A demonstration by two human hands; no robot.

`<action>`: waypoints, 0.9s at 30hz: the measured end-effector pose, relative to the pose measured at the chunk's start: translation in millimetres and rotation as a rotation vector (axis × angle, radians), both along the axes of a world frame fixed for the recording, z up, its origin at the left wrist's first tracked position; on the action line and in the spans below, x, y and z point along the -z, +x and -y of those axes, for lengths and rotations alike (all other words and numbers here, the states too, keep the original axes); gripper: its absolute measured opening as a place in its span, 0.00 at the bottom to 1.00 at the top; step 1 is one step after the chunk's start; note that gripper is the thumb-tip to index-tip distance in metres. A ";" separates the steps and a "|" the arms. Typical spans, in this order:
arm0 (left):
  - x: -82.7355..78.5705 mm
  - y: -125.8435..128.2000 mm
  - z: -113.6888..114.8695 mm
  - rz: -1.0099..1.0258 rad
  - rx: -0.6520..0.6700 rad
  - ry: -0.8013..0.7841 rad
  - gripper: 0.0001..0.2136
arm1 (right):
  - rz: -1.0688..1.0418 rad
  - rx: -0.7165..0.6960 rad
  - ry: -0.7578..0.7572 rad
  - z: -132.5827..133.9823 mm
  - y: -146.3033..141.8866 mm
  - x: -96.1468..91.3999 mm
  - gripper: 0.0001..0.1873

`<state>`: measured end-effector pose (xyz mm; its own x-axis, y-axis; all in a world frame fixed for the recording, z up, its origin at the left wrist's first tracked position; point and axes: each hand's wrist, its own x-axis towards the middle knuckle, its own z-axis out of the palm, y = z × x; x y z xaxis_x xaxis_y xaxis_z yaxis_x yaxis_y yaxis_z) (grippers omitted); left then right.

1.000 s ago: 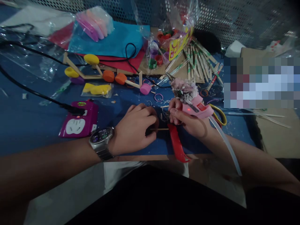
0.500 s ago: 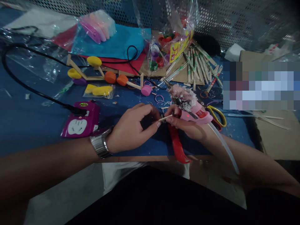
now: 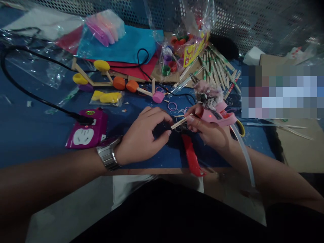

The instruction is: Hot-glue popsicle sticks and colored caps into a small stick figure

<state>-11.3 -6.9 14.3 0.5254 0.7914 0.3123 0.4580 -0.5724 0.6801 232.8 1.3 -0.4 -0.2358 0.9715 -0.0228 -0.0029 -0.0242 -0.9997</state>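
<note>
My right hand point(image 3: 207, 128) pinches short pieces of split wooden stick point(image 3: 180, 123) between thumb and finger. The same hand carries a pink hot glue gun point(image 3: 219, 116), its nozzle pointing up and left and a long translucent glue stick trailing from its back. To the left, my left hand point(image 3: 144, 135), a metal watch on its wrist, has thumb and forefinger apart by the sticks' free end and holds nothing. Below the sticks lies a red-handled tool point(image 3: 191, 157), its head partly covered.
Joined sticks with coloured caps point(image 3: 118, 83) lie behind the hands. A purple power adapter point(image 3: 87, 130) with a black cable sits left. Wrapped chopsticks point(image 3: 215, 69), a tub of caps point(image 3: 193, 49) and yellow-handled scissors point(image 3: 240, 129) are to the right.
My right hand has moved right and slightly up with the glue gun and stick pieces. My left thumb and forefinger have come off the sticks.
</note>
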 end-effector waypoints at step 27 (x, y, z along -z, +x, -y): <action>5.1 -4.1 6.7 0.188 0.152 -0.032 0.20 | 0.095 -0.085 -0.013 -0.4 7.2 -0.1 0.24</action>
<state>-15.4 -13.6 9.2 0.5744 0.7185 0.3921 0.2316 -0.6021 0.7641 240.0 1.7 -0.3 -0.3135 0.9476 -0.0620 0.0949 -0.0337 -0.9949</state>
